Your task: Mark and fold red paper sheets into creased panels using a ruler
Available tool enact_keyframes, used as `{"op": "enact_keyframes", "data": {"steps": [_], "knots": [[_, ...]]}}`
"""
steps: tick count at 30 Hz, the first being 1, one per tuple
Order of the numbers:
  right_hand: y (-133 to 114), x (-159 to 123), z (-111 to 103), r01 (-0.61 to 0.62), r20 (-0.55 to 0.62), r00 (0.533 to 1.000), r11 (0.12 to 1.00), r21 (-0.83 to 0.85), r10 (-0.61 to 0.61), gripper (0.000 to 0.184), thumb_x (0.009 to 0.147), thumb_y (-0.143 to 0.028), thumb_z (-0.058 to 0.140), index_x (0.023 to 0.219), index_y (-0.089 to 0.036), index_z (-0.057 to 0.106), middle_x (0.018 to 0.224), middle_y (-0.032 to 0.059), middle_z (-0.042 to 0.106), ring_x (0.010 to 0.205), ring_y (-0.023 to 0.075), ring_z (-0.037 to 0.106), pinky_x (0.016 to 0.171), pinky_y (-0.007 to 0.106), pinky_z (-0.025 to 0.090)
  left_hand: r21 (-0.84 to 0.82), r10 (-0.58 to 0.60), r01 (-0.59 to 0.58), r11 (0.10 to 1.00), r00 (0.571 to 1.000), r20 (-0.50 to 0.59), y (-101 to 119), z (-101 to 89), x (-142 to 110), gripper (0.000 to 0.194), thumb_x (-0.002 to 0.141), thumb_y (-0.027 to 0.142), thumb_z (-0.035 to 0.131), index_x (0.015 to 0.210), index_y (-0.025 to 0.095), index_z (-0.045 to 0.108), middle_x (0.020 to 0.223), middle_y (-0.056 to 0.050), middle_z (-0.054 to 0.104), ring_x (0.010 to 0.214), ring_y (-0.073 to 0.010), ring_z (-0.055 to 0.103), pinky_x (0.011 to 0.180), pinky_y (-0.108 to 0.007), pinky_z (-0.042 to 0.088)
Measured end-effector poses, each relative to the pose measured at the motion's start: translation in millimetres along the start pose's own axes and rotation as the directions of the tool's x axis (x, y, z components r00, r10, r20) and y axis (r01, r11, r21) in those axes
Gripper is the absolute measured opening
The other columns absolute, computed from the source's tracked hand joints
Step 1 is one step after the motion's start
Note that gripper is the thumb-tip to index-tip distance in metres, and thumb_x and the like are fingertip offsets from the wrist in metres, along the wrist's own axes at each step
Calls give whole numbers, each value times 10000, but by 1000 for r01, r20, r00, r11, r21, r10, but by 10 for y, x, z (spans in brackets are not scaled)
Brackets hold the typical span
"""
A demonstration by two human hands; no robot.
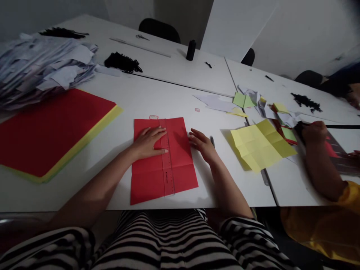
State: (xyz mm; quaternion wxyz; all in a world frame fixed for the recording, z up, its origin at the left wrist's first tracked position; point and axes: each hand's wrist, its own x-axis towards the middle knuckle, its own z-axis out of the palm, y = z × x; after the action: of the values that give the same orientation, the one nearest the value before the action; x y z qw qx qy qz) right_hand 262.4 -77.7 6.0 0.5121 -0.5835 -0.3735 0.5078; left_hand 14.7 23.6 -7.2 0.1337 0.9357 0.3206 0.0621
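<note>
A creased red sheet of paper (182,165) lies flat on the white table in front of me. Lengthwise along its middle rests a clear ruler (168,182). My left hand (150,142) is spread over the sheet, fingers reaching onto the ruler and pressing it flat. At the sheet's right edge, my right hand (203,144) hovers with its fingers apart and nothing in them. A dark pen (212,141) lies just beyond that hand, partly beside it.
To the left are stacked red, yellow and green sheets (62,131) and a paper pile (47,63). A folded yellow sheet (261,144) lies right, near a co-worker's hand (315,133). Farther back stand a black bottle (191,50) and black yarn (122,62).
</note>
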Motion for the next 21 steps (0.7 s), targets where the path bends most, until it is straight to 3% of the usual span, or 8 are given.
{"op": "enact_keyframes", "data": {"steps": [10,16,21], "knots": [[-88,-29,20,-76,1,997,997,29,76,503,807,-370,622,1284,-232,539,1129,66,664,888,174,646,793,335,520,2,-3,3,1000,1000,10,19,-14,5,773,831,679,483,1435,206,386,1533,-69,321,1414,-261,262,1169,-434,106],[30,11,-1,-15,228,973,1000,-20,19,402,801,-294,557,1184,-187,617,871,28,691,634,115,590,589,254,466,4,-16,16,1000,1000,15,38,-31,-4,763,834,674,484,1434,214,388,1536,-58,317,1418,-254,253,1172,-422,106],[124,40,18,109,277,958,989,-104,-77,379,806,-256,549,1175,-213,628,1003,26,699,821,155,644,738,281,504,-1,-19,19,1000,1000,17,43,-41,-5,773,834,661,495,1442,200,374,1539,-61,311,1422,-246,245,1177,-418,92]]}}
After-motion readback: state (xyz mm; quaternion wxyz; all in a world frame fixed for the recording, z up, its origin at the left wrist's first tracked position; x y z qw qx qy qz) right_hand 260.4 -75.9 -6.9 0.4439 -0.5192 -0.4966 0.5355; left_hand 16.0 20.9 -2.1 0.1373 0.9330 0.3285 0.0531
